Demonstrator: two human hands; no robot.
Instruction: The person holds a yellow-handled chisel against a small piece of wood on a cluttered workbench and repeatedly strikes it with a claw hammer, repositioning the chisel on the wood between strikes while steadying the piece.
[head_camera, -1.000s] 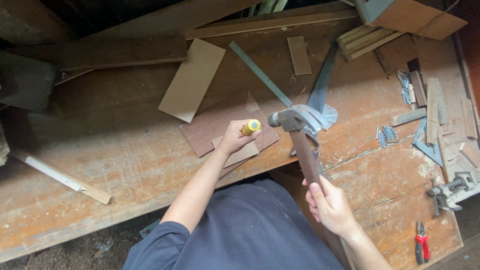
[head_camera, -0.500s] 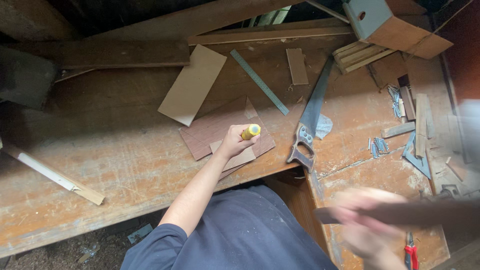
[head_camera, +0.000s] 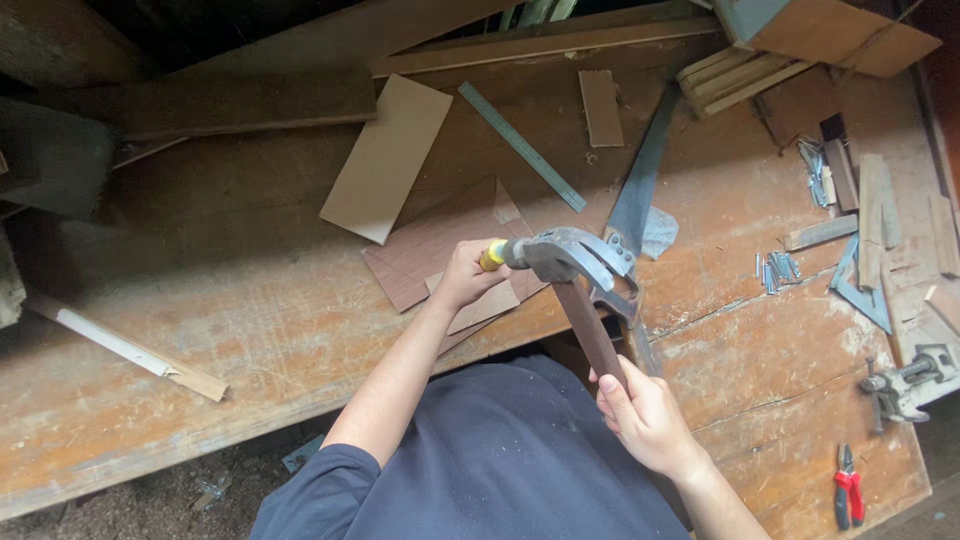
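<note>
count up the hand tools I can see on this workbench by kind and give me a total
Hammer, in the right hand: 1
Yellow-handled tool, in the left hand: 1
Handsaw: 1
Metal ruler: 1
Red-handled pliers: 1
Total: 5

Single head-worn view, steeply down onto the wooden workbench, close.
</note>
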